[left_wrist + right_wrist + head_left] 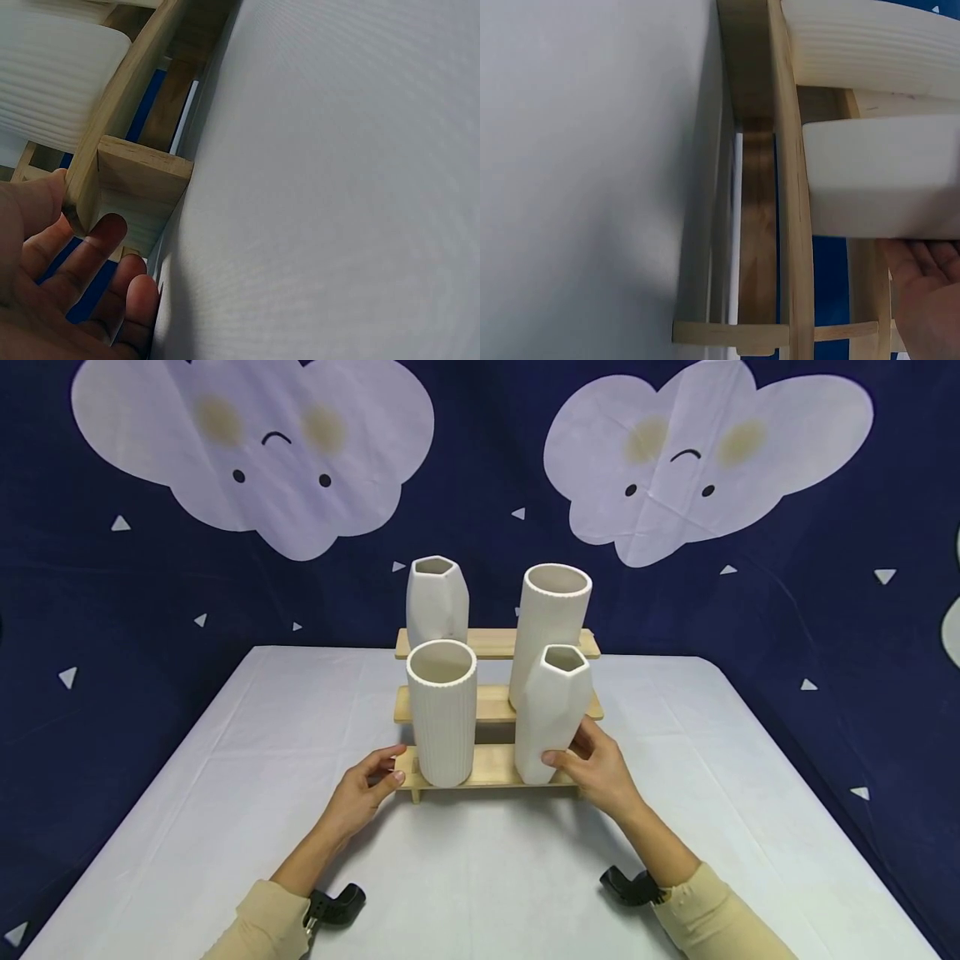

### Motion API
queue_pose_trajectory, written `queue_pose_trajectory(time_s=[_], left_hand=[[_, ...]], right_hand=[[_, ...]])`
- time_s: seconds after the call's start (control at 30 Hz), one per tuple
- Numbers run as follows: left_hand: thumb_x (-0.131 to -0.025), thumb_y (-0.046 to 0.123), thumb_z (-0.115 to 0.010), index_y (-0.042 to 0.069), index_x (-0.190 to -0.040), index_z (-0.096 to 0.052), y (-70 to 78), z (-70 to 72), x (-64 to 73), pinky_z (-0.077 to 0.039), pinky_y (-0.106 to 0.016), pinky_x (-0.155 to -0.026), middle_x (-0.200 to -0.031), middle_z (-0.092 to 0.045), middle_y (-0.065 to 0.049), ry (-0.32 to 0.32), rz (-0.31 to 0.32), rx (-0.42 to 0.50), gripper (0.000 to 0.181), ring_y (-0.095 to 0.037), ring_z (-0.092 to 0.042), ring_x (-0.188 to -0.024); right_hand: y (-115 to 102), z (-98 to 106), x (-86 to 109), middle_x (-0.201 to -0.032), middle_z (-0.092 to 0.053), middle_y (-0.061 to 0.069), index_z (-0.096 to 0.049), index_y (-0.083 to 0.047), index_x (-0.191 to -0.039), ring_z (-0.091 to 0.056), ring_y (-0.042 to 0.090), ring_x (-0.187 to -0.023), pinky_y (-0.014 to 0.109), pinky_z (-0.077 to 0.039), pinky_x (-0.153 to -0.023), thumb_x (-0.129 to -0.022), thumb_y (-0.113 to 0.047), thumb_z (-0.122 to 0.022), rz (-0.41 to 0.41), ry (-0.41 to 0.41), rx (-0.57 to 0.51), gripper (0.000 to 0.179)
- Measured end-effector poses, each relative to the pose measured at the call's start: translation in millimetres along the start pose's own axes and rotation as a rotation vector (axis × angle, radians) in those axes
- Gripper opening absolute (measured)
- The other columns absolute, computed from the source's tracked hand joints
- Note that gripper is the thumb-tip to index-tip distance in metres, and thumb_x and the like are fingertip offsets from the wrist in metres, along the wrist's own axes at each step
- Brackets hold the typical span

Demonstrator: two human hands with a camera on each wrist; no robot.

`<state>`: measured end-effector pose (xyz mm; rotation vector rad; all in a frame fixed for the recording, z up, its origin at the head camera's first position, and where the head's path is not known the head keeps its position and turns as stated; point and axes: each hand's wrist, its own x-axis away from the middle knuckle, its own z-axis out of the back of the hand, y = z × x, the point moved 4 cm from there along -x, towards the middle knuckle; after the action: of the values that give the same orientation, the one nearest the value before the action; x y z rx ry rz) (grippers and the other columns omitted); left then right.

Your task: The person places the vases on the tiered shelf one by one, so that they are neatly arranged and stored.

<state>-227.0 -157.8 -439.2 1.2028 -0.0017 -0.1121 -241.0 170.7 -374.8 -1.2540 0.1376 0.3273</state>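
Note:
A three-tier wooden stand (495,765) holds several white vases. On its bottom tier, at the right, stands a faceted vase (553,714). My right hand (600,772) holds that vase low on its right side, thumb across the front and fingers behind. In the right wrist view the fingers (922,259) lie along the vase wall (885,176). At the left end of the bottom board (112,97), my left hand (360,797) has its thumb on the board's edge and its fingers curled below. Just right of it stands a ribbed cylindrical vase (445,718).
On the middle tier, a second ribbed vase (553,610) rises behind the faceted one. Another faceted vase (437,602) stands at the back left. The stand rests on a white-covered table (300,727), before a dark blue curtain (480,460) with clouds.

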Motion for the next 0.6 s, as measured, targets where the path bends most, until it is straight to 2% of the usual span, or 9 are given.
queue_pose_trajectory(time_s=[0.4, 0.6], left_hand=[[-0.091, 0.016, -0.062, 0.013, -0.131, -0.055, -1.9, -0.6, -0.5, -0.044, -0.021, -0.077, -0.11, -0.063, -0.015, 0.015, -0.008, -0.008, 0.041, -0.012, -0.056, -0.09], [-0.091, 0.016, -0.062, 0.013, -0.131, -0.054, -1.9, 0.7, 0.3, -0.044, -0.022, -0.077, -0.11, -0.062, -0.015, 0.017, 0.001, -0.02, 0.041, -0.013, -0.056, -0.091]], right_hand=[[2.7, 1.4, 1.0, -0.127, -0.057, 0.017, -0.047, -0.005, -0.134, -0.057, 0.003, -0.105, 0.019, -0.044, -0.092, -0.077, -0.007, -0.076, 0.007, -0.001, 0.013, 0.064], [1.6, 3.8, 3.0, -0.126, -0.056, 0.012, -0.046, -0.007, -0.135, -0.057, 0.006, -0.1, 0.025, -0.044, -0.093, -0.077, -0.008, -0.076, -0.007, 0.008, 0.023, 0.065]])
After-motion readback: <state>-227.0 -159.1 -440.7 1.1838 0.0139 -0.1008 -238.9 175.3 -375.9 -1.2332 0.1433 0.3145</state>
